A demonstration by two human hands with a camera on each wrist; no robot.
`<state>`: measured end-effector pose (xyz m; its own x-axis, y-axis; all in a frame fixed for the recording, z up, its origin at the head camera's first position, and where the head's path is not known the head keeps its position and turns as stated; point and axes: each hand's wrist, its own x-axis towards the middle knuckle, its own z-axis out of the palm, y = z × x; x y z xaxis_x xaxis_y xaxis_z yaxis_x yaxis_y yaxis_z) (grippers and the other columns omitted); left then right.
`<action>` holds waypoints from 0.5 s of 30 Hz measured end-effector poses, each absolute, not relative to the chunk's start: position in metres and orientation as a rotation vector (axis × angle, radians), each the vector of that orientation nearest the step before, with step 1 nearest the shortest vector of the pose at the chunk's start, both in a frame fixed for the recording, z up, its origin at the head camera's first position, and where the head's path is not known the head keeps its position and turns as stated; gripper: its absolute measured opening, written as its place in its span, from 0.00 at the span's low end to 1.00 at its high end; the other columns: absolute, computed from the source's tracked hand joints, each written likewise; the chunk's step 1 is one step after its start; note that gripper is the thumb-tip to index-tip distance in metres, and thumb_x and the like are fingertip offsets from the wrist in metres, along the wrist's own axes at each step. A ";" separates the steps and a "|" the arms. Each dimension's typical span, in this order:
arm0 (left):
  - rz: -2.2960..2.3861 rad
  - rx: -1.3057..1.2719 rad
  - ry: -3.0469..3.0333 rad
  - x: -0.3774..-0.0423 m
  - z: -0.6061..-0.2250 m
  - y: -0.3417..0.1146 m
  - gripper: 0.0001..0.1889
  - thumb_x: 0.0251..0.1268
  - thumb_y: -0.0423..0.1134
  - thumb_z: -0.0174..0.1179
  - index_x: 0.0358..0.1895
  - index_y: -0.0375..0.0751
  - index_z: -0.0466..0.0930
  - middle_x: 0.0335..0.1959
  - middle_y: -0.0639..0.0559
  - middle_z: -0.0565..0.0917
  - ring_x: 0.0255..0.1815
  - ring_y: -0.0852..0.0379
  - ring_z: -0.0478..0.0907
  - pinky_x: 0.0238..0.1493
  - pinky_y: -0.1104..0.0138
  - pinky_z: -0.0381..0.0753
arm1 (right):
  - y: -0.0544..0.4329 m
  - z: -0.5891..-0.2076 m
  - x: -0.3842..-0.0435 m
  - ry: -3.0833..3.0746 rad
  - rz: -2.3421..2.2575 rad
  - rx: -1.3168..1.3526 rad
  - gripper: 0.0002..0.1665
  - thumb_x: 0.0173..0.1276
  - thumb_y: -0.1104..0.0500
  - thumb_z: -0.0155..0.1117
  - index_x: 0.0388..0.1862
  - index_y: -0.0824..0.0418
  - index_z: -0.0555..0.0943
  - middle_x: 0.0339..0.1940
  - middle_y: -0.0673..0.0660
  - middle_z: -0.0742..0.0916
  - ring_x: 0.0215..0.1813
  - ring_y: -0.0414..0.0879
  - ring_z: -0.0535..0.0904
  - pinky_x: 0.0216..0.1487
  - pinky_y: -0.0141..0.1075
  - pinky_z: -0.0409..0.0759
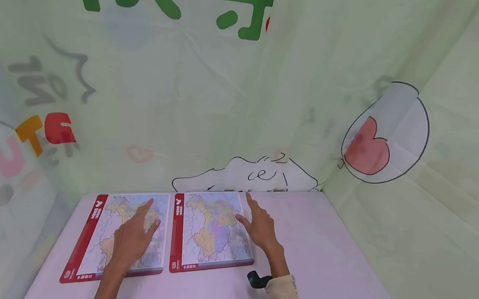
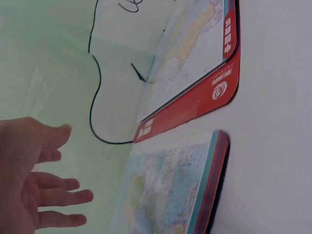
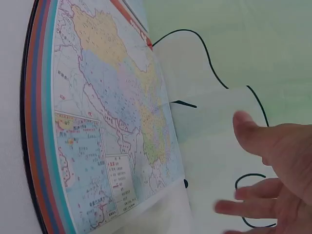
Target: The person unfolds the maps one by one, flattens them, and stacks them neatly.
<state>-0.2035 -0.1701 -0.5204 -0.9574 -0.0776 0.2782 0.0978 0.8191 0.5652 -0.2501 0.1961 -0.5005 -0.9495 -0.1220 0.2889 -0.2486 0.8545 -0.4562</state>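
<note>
Two flat, rounded maps with red borders lie side by side on a white table. Over the left map (image 1: 95,238) hovers or rests my left hand (image 1: 129,241), its fingers extended and holding nothing; contact cannot be told. Fingers of that left hand (image 2: 29,180) also look spread in the left wrist view, apart from the left map (image 2: 178,183). By the right edge of the right map (image 1: 215,233) is my right hand (image 1: 260,224), index finger pointing forward and thumb near the map's edge. Coloured stripes line the right map's edge (image 3: 41,122) in the right wrist view.
The white table (image 1: 308,253) ends at a pale green cloth wall (image 1: 221,101) with printed letters and cartoon drawings. A similar cloth (image 1: 447,229) hangs at the right side. Black wrist devices (image 1: 258,280) show near both wrists.
</note>
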 end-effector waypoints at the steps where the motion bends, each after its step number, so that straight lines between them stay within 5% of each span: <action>1: -0.932 0.008 -2.696 -0.205 -0.521 -0.165 0.35 0.76 0.45 0.67 0.83 0.44 0.70 0.69 0.27 0.83 0.42 0.33 0.90 0.38 0.47 0.89 | 0.197 -0.500 -0.250 -2.751 0.709 0.275 0.43 0.75 0.49 0.75 0.83 0.60 0.72 0.64 0.73 0.89 0.59 0.70 0.89 0.54 0.66 0.85; 4: -1.077 0.073 -2.641 -0.213 -0.526 -0.148 0.22 0.79 0.40 0.64 0.70 0.37 0.83 0.54 0.30 0.91 0.20 0.51 0.78 0.22 0.65 0.74 | 0.199 -0.501 -0.254 -2.708 0.651 0.218 0.34 0.73 0.52 0.76 0.74 0.61 0.82 0.42 0.64 0.95 0.40 0.58 0.91 0.38 0.51 0.83; 9: -1.159 0.127 -2.698 -0.224 -0.534 -0.125 0.22 0.79 0.38 0.63 0.68 0.29 0.82 0.47 0.31 0.92 0.25 0.54 0.80 0.27 0.66 0.75 | 0.201 -0.518 -0.263 -2.723 0.721 0.107 0.26 0.73 0.52 0.76 0.65 0.63 0.88 0.31 0.57 0.92 0.28 0.45 0.82 0.35 0.38 0.75; 15: -1.204 0.171 -2.815 -0.224 -0.545 -0.110 0.28 0.78 0.40 0.64 0.73 0.26 0.75 0.53 0.30 0.90 0.36 0.43 0.91 0.30 0.64 0.86 | 0.207 -0.542 -0.264 -2.865 0.917 0.053 0.34 0.73 0.52 0.76 0.71 0.69 0.82 0.39 0.59 0.87 0.37 0.47 0.77 0.39 0.37 0.73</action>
<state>-0.2244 -0.1101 -0.5453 -0.9910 -0.1317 0.0257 -0.0724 0.6861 0.7239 -0.2640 0.2074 -0.5423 -0.9905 0.0071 0.1374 -0.0740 0.8144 -0.5756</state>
